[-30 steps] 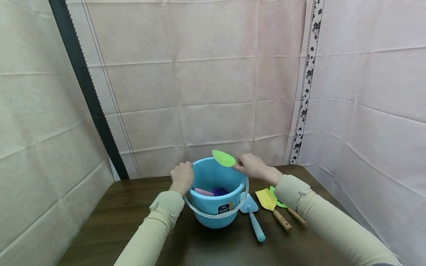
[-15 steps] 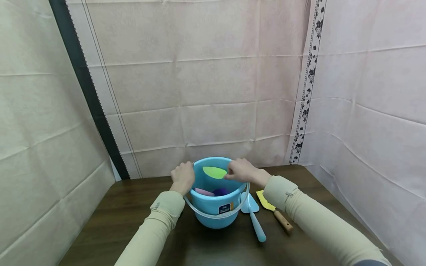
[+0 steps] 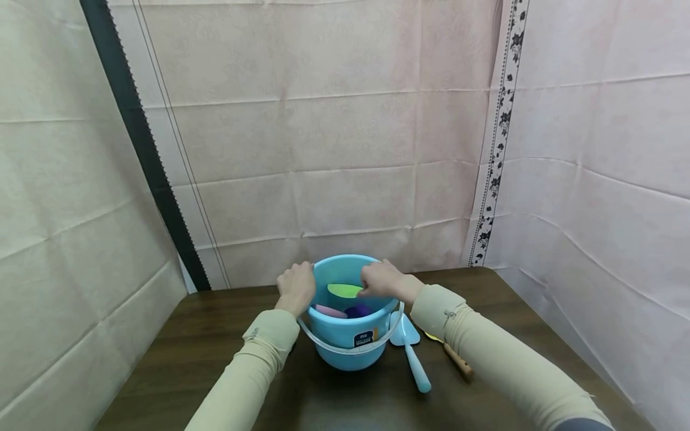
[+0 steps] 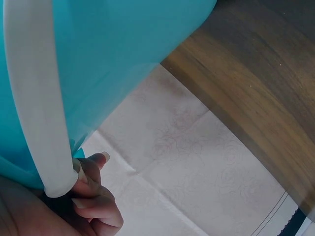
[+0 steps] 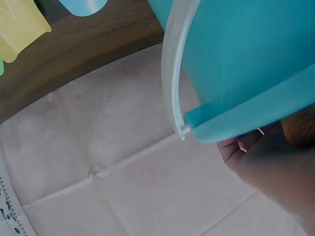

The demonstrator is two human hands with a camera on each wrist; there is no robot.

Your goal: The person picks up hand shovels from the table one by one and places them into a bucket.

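A light blue bucket [image 3: 334,329] stands on the table, its white handle hanging down in front. My left hand [image 3: 296,287] grips its left rim; in the left wrist view the curled fingers [image 4: 101,206] show beside the handle's pivot. With my right hand [image 3: 384,280] I hold a small green hand trowel [image 3: 344,291] over the bucket, its blade inside, below the rim. The rounded end of its wooden handle [image 5: 301,127] shows by the palm in the right wrist view. Inside the bucket lie a pink piece [image 3: 330,311] and a purple piece [image 3: 358,311], both partly hidden.
Right of the bucket, a light blue shovel [image 3: 416,368] lies on the dark wooden table [image 3: 226,353]. Beyond it is a yellow shovel with a wooden handle [image 3: 458,361], its blade mostly behind my right sleeve. A green edge [image 5: 1,67] shows beside the yellow blade. Cloth walls surround the table.
My right hand has moved left and down with the green trowel, from above the right rim into the bucket's mouth. My left hand has stayed on the rim.
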